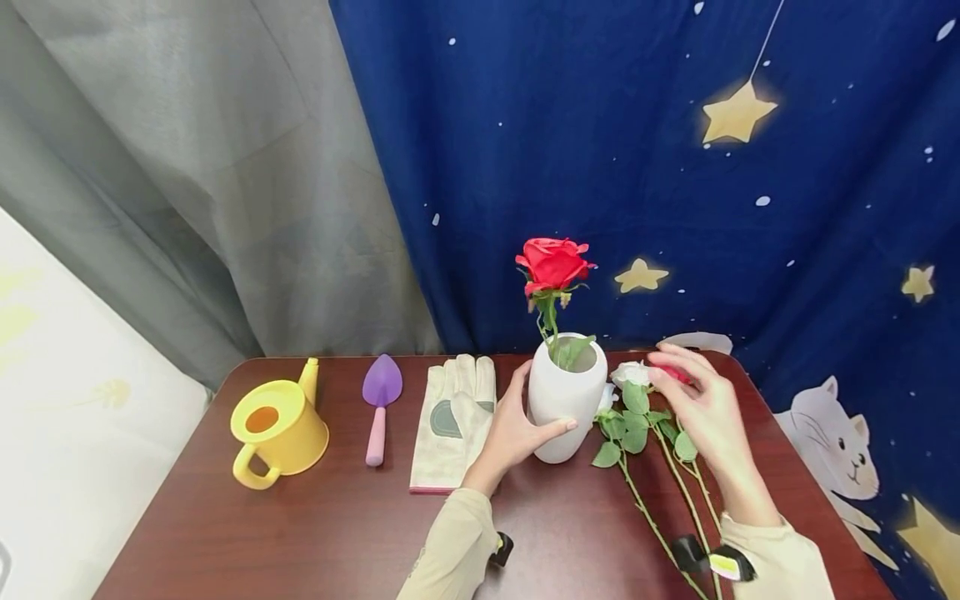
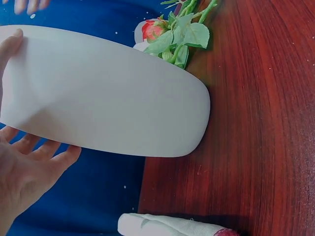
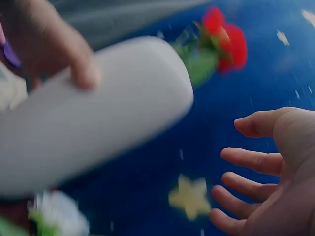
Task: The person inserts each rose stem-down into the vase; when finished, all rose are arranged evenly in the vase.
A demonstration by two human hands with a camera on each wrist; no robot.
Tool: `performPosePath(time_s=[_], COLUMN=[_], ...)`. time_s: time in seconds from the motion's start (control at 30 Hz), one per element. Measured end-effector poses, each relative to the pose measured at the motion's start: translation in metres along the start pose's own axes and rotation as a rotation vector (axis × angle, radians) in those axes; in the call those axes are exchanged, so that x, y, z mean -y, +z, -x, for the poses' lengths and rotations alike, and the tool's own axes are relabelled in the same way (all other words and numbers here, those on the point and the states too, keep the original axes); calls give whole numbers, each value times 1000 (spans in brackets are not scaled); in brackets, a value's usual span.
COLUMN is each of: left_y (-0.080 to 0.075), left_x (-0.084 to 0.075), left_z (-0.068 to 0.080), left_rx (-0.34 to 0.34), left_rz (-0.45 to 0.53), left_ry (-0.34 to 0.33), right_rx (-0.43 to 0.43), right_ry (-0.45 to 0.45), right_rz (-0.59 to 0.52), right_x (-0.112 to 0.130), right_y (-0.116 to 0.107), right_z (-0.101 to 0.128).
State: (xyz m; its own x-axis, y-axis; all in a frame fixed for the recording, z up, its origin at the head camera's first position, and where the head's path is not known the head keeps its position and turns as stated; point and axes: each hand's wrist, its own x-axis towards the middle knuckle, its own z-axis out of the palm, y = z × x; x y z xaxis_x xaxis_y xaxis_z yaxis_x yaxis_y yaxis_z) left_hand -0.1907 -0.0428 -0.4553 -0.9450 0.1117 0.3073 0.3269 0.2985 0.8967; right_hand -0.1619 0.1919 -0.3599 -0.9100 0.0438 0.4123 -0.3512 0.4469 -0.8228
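Holding the white vase point(image 1: 566, 400) upright on the table point(image 1: 337, 533): my left hand point(image 1: 517, 429) cups its side, thumb across the front, fingers curved round the wall. One red rose point(image 1: 553, 265) stands in it, its stem leaning against the rim.

Item, right hand point(image 1: 708, 412): fingers relaxed and spread, gripping nothing, hovering over the loose flowers point(image 1: 637, 417) that lie just right of the vase. A white bloom point(image 1: 632, 374) and a red one point(image 1: 675, 374) sit under the fingertips; whether they touch, I cannot tell. Stems run toward the table's near edge.

Item, unused at left: gardening glove point(image 1: 453, 421), purple trowel point(image 1: 381, 400), yellow watering can point(image 1: 277, 425).

Risks, as I judge them:
- The vase is tall with a top-heavy rose; a slack left grip or a nudge from the right hand could tip it.
- The loose stems overlap, so lifting one could drag its neighbours along or off the table.
- Leaves may snag the vase's rim on entry.
- The right wrist view is blurred, so I cannot rely on it for fine placement.
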Motion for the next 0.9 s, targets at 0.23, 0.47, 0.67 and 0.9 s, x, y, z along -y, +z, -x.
performPosePath(time_s=[0.23,0.47,0.67,0.9], left_y=[0,1,0,0], left_x=[-1,0,1,0], left_z=[1,0,0,-1], left_rx=[-7,1,12,20], left_rz=[2,12,43,69], left_ry=[19,35,40,37], right_rx=[59,275,382,420], right_ry=[199,450,538,563], right_rz=[153,333,412,443], right_x=[-60,-104,-125,-141], right_y=[-51,-88,-92,-79], right_z=[52,95,109,109])
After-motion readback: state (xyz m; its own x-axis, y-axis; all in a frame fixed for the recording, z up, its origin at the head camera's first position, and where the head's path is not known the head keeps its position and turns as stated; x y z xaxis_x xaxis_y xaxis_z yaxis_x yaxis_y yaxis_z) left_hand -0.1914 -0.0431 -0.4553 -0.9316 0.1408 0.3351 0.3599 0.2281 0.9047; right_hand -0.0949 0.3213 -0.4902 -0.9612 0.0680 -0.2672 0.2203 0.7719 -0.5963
